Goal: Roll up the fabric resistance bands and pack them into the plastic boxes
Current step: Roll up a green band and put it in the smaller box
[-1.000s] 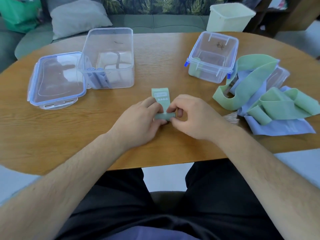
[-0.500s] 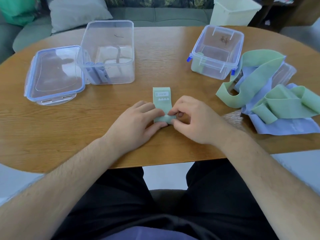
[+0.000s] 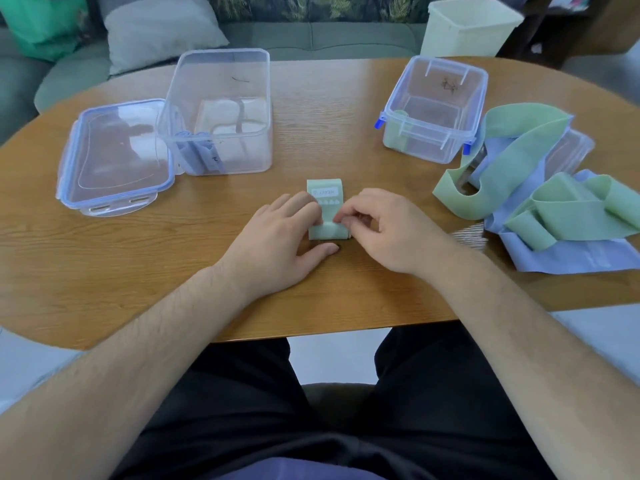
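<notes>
A green fabric band (image 3: 325,202) lies in the middle of the wooden table (image 3: 311,133), partly rolled at its near end, its white label facing up. My left hand (image 3: 277,240) rests beside the roll with its fingers on the band's left edge and its thumb on the table. My right hand (image 3: 388,230) pinches the roll's right end with curled fingers. A tall clear box (image 3: 221,112) at the left holds rolled blue bands. A smaller clear box (image 3: 436,105) with blue clips at the right holds a green roll.
A clear lid (image 3: 114,157) with a blue rim lies left of the tall box. Loose green bands (image 3: 540,188) and blue bands (image 3: 571,254) are heaped at the right over another lid. A pale bin (image 3: 467,26) and a sofa stand behind the table.
The roll has moved a little away from me along the band. My left fingers have spread flatter, with the thumb now on the table. The camera view shifted slightly.
</notes>
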`<state>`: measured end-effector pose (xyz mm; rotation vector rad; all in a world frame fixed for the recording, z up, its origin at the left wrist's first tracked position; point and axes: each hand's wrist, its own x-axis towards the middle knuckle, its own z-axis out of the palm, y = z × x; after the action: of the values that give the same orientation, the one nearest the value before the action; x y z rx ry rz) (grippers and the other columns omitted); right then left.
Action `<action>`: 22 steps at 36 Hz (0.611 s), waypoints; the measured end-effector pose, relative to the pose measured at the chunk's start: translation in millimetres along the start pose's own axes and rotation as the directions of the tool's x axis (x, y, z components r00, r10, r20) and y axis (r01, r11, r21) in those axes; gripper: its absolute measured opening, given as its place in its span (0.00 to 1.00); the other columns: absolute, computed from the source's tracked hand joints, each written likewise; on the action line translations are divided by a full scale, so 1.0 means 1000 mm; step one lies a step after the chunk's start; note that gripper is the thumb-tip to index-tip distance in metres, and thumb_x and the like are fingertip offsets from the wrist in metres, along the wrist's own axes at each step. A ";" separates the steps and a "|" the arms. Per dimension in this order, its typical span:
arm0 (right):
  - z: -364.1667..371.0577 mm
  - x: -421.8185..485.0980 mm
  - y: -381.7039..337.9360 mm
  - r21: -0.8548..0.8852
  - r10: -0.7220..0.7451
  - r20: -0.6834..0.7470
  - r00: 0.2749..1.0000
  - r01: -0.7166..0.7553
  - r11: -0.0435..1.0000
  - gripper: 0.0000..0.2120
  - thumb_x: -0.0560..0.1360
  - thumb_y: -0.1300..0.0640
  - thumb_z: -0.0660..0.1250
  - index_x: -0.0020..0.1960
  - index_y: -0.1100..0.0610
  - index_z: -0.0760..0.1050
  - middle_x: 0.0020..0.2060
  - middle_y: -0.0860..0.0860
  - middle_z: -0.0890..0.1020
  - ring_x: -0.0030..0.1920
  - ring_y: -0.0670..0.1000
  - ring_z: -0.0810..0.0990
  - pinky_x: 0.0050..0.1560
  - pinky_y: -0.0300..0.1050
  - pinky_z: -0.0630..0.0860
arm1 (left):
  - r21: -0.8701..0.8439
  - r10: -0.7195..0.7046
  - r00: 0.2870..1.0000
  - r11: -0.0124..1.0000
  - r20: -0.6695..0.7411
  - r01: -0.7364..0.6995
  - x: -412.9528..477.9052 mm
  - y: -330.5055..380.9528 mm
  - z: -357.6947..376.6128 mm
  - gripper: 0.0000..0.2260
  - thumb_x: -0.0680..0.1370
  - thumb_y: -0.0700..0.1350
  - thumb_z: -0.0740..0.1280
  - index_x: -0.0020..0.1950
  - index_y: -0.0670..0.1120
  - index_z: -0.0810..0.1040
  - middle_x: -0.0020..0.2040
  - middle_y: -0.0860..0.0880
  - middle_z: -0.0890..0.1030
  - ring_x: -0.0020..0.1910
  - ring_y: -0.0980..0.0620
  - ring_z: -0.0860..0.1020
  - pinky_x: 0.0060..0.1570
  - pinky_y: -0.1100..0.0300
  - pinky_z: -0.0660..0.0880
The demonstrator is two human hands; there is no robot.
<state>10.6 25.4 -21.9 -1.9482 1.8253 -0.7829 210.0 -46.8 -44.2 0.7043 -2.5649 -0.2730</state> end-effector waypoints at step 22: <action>0.007 0.025 0.012 -0.146 -0.115 -0.125 0.986 0.096 0.985 0.09 0.81 0.58 0.63 0.57 0.57 0.81 0.49 0.47 0.73 0.51 0.47 0.71 0.55 0.47 0.73 | 0.164 0.019 0.993 0.987 -0.118 0.000 0.024 -0.011 0.001 0.11 0.80 0.51 0.65 0.51 0.44 0.81 0.47 0.48 0.78 0.49 0.44 0.76 0.47 0.48 0.75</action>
<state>5.7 -1.4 -31.0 -2.1433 1.9127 -0.8569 195.7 -69.0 -39.6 0.7439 -2.4947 -0.0160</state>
